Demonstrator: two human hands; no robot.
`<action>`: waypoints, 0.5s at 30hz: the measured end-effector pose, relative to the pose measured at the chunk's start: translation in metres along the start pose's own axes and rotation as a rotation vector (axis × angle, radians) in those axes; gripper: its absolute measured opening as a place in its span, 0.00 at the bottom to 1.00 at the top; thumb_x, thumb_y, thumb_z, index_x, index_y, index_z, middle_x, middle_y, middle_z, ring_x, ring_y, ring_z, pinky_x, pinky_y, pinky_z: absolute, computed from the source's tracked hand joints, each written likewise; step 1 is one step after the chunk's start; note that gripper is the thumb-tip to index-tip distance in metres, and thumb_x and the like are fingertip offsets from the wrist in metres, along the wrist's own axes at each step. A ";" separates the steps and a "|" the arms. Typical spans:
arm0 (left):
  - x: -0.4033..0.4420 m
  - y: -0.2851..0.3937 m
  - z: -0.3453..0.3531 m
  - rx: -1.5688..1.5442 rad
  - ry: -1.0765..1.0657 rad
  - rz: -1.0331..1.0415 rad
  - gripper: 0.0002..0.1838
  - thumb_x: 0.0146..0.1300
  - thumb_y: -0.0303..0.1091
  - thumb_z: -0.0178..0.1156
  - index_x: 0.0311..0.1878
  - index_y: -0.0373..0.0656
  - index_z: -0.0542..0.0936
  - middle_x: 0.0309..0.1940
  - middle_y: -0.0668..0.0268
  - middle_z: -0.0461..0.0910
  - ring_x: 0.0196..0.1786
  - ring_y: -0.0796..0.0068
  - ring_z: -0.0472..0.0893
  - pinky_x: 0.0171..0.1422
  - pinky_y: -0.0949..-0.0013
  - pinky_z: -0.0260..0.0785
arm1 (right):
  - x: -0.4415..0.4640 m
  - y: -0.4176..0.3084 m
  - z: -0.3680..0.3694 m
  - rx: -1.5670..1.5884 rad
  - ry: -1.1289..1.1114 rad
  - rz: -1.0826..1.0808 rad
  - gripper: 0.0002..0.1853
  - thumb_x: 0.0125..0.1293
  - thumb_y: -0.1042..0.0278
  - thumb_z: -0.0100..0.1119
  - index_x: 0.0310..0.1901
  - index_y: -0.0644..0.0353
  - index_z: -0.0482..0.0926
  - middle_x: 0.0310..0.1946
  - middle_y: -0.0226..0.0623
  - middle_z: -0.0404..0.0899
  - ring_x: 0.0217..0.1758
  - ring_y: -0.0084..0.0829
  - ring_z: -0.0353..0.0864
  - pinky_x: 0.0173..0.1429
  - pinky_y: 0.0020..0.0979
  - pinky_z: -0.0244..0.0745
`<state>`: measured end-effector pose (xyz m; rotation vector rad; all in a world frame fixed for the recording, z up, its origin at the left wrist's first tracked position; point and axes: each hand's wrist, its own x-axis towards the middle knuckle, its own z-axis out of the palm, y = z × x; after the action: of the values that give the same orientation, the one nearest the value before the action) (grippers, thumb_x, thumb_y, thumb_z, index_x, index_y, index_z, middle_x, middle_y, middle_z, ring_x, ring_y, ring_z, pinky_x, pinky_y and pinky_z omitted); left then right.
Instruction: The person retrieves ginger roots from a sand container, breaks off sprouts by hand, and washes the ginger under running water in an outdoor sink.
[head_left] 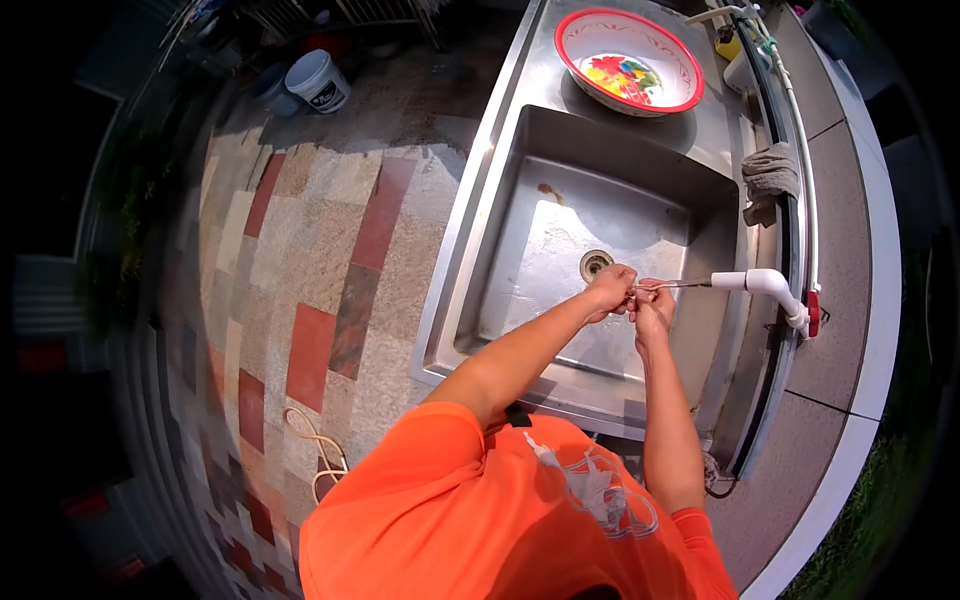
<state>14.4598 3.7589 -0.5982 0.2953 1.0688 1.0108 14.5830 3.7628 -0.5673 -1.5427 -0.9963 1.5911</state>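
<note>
Over the stainless steel sink [520, 290], my two hands are close together, just below and right of the drain [596, 264]. My left hand [612, 291] is closed, its fingers curled and pinched near the right fingertips. My right hand [653, 306] is also closed, thumb and fingers drawn together. Whatever is between the fingers is too small to make out. A thin shiny strand [678, 284], looking like running water, stretches from the white pipe spout [735, 281] to my fingertips.
A red-rimmed enamel basin [690, 92] stands on the counter beyond the sink. A grey cloth [770, 172] hangs over the rail at right, above a red valve handle [813, 314]. White buckets [318, 82] and a pale hose [318, 437] are on the tiled floor.
</note>
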 end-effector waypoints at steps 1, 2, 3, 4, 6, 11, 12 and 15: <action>0.002 -0.005 0.007 -0.005 -0.031 0.013 0.14 0.77 0.30 0.49 0.59 0.33 0.72 0.30 0.66 0.75 0.27 0.76 0.74 0.26 0.71 0.66 | 0.004 0.005 -0.006 -0.027 0.028 -0.001 0.04 0.73 0.73 0.55 0.46 0.61 0.74 0.29 0.29 0.75 0.23 0.18 0.70 0.21 0.20 0.62; 0.005 -0.006 0.005 0.010 -0.089 0.033 0.17 0.75 0.28 0.51 0.62 0.31 0.70 0.34 0.64 0.76 0.31 0.76 0.75 0.29 0.72 0.67 | 0.012 0.013 -0.012 -0.054 0.076 0.006 0.06 0.71 0.74 0.55 0.48 0.62 0.75 0.30 0.29 0.76 0.23 0.17 0.70 0.21 0.20 0.62; 0.009 -0.008 -0.003 0.016 -0.149 0.039 0.20 0.73 0.25 0.52 0.66 0.30 0.68 0.37 0.63 0.76 0.34 0.76 0.75 0.31 0.72 0.67 | 0.015 0.021 -0.018 -0.024 0.045 0.033 0.09 0.72 0.71 0.55 0.50 0.62 0.75 0.31 0.30 0.77 0.23 0.17 0.70 0.21 0.20 0.62; 0.001 -0.001 0.001 -0.100 -0.120 0.004 0.20 0.72 0.23 0.54 0.64 0.28 0.68 0.38 0.63 0.77 0.35 0.76 0.75 0.32 0.72 0.67 | 0.009 0.012 -0.017 0.022 -0.020 0.088 0.09 0.73 0.70 0.54 0.50 0.62 0.75 0.31 0.30 0.77 0.22 0.17 0.70 0.20 0.20 0.61; -0.001 0.003 0.000 -0.106 -0.038 0.012 0.11 0.69 0.24 0.59 0.53 0.33 0.78 0.36 0.62 0.82 0.35 0.76 0.80 0.32 0.75 0.68 | 0.000 -0.001 -0.017 0.180 -0.118 0.152 0.06 0.74 0.69 0.52 0.45 0.61 0.75 0.30 0.30 0.77 0.22 0.18 0.72 0.20 0.21 0.61; -0.016 0.013 0.004 0.084 0.138 -0.056 0.08 0.72 0.35 0.60 0.44 0.40 0.81 0.33 0.66 0.83 0.28 0.80 0.78 0.29 0.73 0.70 | 0.007 0.013 -0.015 0.222 -0.181 0.111 0.04 0.74 0.69 0.54 0.43 0.60 0.73 0.29 0.29 0.77 0.22 0.18 0.74 0.22 0.22 0.63; -0.018 0.010 0.003 0.082 0.149 -0.091 0.10 0.74 0.37 0.59 0.43 0.41 0.81 0.34 0.67 0.83 0.28 0.80 0.78 0.29 0.73 0.70 | 0.005 0.014 -0.014 0.245 -0.210 0.118 0.04 0.74 0.70 0.54 0.44 0.61 0.73 0.28 0.29 0.77 0.23 0.18 0.74 0.22 0.22 0.63; -0.015 0.002 0.001 -0.150 0.139 -0.096 0.14 0.77 0.40 0.52 0.44 0.41 0.81 0.35 0.66 0.83 0.30 0.79 0.78 0.30 0.73 0.69 | 0.000 0.012 -0.012 0.058 -0.211 0.046 0.06 0.71 0.71 0.59 0.44 0.61 0.73 0.28 0.29 0.77 0.24 0.18 0.74 0.23 0.22 0.64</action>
<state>14.4580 3.7483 -0.5873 0.0519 1.1147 1.0304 14.5951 3.7576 -0.5782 -1.3886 -1.0228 1.8281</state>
